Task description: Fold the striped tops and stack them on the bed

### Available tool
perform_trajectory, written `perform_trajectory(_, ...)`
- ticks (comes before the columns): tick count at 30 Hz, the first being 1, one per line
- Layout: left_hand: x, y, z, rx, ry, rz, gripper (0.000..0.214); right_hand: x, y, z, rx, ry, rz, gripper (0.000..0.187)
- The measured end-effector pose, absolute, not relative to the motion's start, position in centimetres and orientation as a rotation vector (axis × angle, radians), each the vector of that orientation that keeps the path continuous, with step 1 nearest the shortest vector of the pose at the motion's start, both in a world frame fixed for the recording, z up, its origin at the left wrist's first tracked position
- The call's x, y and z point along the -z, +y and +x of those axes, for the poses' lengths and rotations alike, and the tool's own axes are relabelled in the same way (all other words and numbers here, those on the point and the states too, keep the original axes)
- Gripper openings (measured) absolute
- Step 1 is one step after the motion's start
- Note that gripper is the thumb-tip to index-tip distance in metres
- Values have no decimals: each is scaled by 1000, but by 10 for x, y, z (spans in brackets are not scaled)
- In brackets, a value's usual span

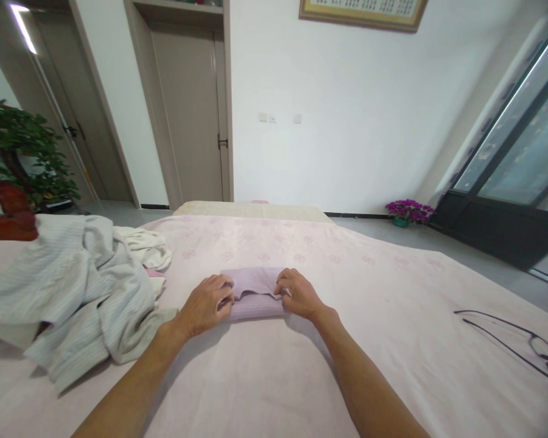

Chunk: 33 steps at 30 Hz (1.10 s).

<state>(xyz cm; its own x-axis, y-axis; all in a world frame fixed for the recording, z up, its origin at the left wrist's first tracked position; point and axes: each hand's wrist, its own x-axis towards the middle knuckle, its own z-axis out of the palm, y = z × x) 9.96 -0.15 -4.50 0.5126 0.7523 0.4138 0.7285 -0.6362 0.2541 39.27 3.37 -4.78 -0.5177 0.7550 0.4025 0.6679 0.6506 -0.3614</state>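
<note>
A small folded lilac cloth [254, 292] lies on the pink bedsheet [329, 267] in front of me. My left hand [207, 303] grips its left end, fingers curled over the fold. My right hand [298, 293] pinches the right end the same way. Both hands rest on the bed with the cloth stretched between them.
A heap of pale striped and white clothes [73, 286] lies on the bed to the left. A pair of glasses [530, 347] rests on the sheet at the right. Beyond the bed are a door, a potted plant [22, 152] and purple flowers [408, 211] on the floor.
</note>
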Motion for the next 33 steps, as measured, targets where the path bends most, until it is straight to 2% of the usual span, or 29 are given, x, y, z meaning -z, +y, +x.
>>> perform_trajectory(3,44,-8,107,-706,1294,2707,8,44,31,390,-209,-2372,-1099,32)
perform_trajectory(4,45,-9,108,-674,1305,2686,15,43,30,391,-223,-2383,-1107,31)
perform_trajectory(7,50,-8,108,-601,1386,2648,54,39,29,398,-297,-2435,-1089,22)
perform_trajectory(9,52,-8,109,-540,1439,2680,65,38,27,405,-343,-2498,-1026,27)
perform_trajectory(12,53,-11,114,-452,1503,2743,55,41,21,411,-306,-2584,-967,52)
perform_trajectory(14,54,-14,119,-463,1540,2762,50,45,16,410,-220,-2583,-985,57)
perform_trajectory(18,60,-13,123,-630,1514,2771,39,55,9,404,-109,-2480,-1013,50)
perform_trajectory(23,49,-11,116,-813,1488,2611,29,46,9,400,-137,-2247,-1034,35)
perform_trajectory(29,-16,-17,116,-1000,1458,2108,22,-16,22,391,-445,-1881,-1144,34)
perform_trajectory(33,-11,6,113,-955,1344,1678,33,-30,48,383,-909,-1709,-1218,30)
